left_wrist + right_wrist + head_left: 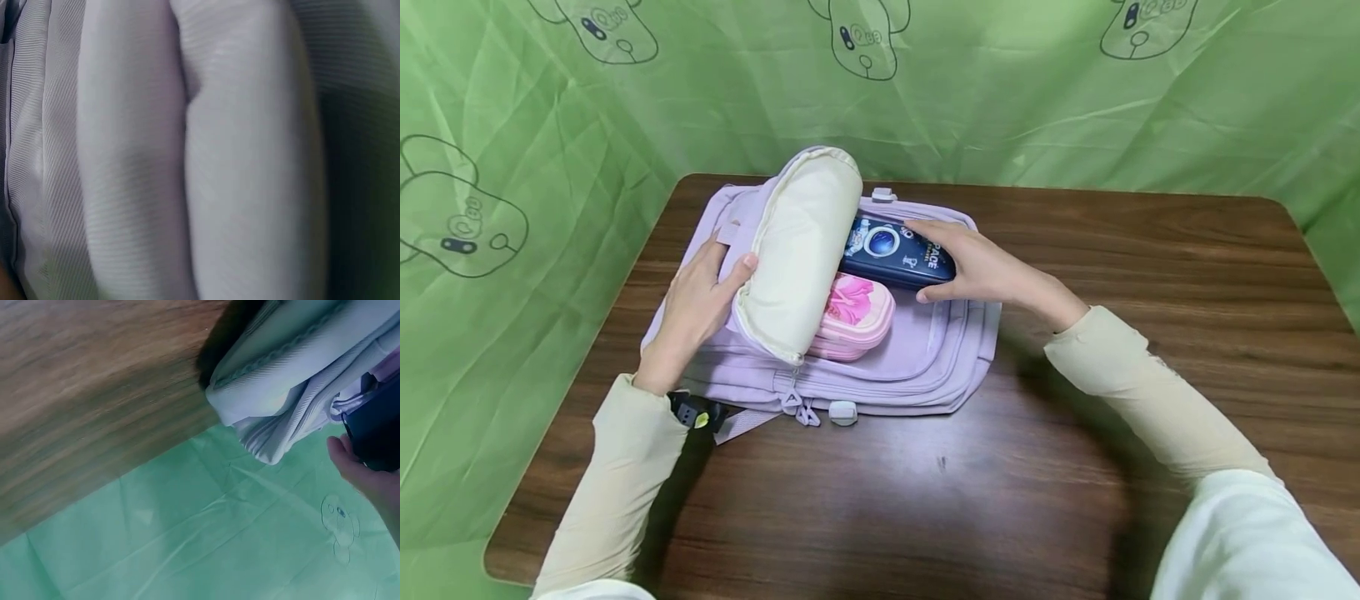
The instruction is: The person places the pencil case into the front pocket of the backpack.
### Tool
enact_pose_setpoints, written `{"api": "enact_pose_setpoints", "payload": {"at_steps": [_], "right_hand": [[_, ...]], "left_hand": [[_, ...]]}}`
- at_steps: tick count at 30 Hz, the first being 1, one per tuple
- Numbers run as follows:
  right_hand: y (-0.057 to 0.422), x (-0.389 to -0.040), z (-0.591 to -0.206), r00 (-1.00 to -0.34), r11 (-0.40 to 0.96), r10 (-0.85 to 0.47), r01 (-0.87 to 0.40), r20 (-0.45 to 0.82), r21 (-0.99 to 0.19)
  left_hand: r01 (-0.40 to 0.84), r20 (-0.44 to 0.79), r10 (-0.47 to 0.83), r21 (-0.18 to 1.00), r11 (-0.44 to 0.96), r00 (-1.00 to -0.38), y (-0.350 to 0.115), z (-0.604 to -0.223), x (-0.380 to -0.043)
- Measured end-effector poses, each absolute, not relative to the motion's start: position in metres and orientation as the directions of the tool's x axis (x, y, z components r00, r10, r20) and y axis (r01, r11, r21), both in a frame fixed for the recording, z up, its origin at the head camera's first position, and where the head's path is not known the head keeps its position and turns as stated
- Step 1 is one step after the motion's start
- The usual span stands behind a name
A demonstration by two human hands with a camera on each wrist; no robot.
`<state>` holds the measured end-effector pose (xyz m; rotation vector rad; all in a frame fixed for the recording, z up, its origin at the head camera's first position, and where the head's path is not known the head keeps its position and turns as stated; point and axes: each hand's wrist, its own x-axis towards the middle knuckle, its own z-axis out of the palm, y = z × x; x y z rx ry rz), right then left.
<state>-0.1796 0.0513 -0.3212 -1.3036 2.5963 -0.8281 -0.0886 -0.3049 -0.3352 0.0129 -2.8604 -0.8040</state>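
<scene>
A lilac backpack (917,333) lies on the table with its front panel folded back to the left, so the cream lining of the flap (801,242) shows. My left hand (696,292) holds this flap, its thumb over the lined edge and its fingers on the outer side. Only close lilac fabric (137,150) fills the left wrist view. My right hand (973,262) grips the right end of a dark blue pencil case (898,250) with a space print, thumb and fingers on opposite sides. The flap hides its left end. Below it, a pink pencil case (857,317) with a flower print sits partly under the flap.
The backpack rests on a dark brown wooden table (1150,275), left of its middle. Zipper pulls (797,404) and a pale buckle (843,412) hang at its near side. Green printed cloth (1000,100) hangs behind and to the left of the table.
</scene>
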Motion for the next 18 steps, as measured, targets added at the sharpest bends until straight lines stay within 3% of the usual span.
{"api": "enact_pose_setpoints", "payload": {"at_steps": [8, 18], "right_hand": [[0.082, -0.167, -0.327, -0.764, 0.578, -0.625, -0.588, 0.157, -0.566], [0.080, -0.166, -0.332, -0.759, 0.527, -0.625, -0.583, 0.182, -0.619]], "left_hand": [[0.028, 0.158, -0.062, 0.510, 0.860, -0.985, -0.304, -0.333, -0.089], [0.064, 0.173, -0.026, 0.496, 0.866, -0.985, -0.306, -0.334, -0.087]]}}
